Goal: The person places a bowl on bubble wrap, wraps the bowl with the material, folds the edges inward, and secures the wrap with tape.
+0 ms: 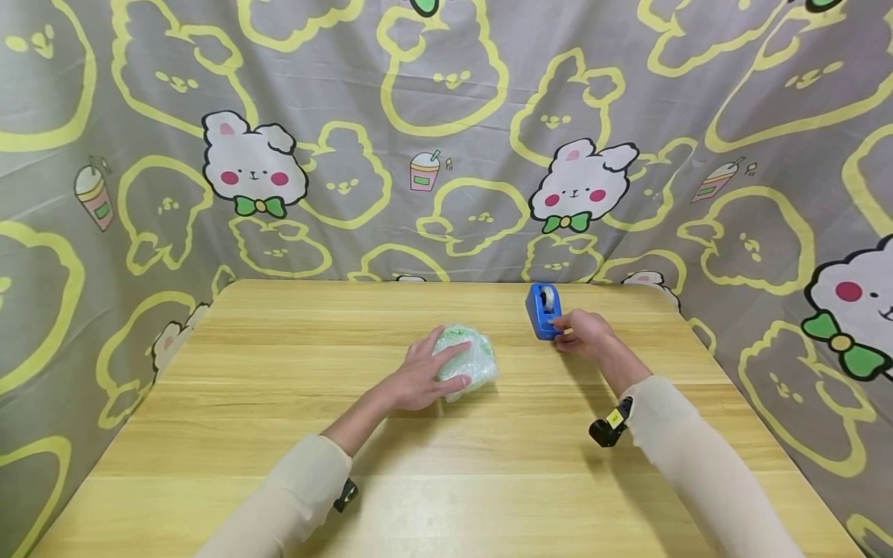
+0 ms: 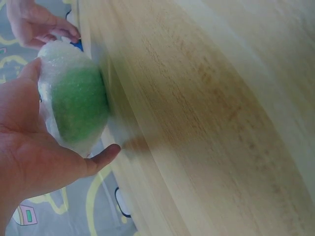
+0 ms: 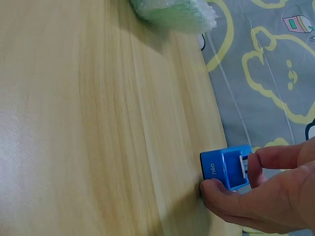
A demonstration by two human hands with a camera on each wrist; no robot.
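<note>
A rounded bundle of bubble wrap [image 1: 469, 363] with something green inside sits on the table. My left hand [image 1: 417, 376] holds it, its fingers spread over the top and near side; in the left wrist view the green thing [image 2: 78, 105] shows through the wrap. To the right, a blue tape dispenser [image 1: 542, 314] stands near the table's far edge with a roll of clear tape in it. My right hand [image 1: 586, 332] grips its near end. In the right wrist view, bent fingertips [image 3: 255, 169] touch the dispenser's cutter [image 3: 243, 167], while other fingers press its lower side. Whether they pinch tape is hard to tell.
The light wood table [image 1: 293, 434] runs up to a grey curtain [image 1: 363, 93] with yellow outlines and white rabbits, which hangs behind it and along both sides. A small black camera [image 1: 608, 425] is strapped to my right wrist, another [image 1: 345, 494] to the left.
</note>
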